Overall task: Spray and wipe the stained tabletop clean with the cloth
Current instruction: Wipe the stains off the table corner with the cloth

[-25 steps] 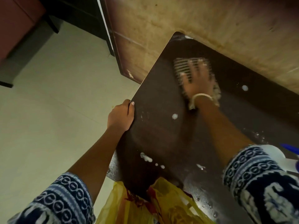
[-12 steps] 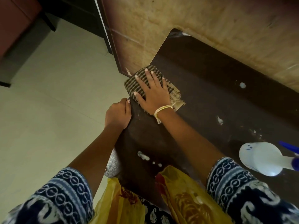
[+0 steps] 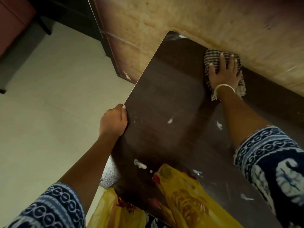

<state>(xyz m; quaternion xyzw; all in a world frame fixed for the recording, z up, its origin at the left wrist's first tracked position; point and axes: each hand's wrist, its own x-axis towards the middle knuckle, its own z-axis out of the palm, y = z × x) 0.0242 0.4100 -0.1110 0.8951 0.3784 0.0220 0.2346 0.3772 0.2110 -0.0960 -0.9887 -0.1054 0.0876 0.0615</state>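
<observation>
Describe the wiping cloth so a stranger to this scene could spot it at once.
Find the dark brown wooden tabletop and follow its far edge, along the tan wall. There lies a crumpled striped dark-and-cream cloth, under the flat right hand with a pale wrist band. It is the only fabric on that far edge.

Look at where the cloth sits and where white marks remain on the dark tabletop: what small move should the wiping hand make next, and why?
Probably draw the cloth back toward the body. The right hand presses it flat at the far edge by the wall, while white smears remain nearer, such as one mid-table and one by the near edge. The left hand grips the tabletop's side edge.
</observation>
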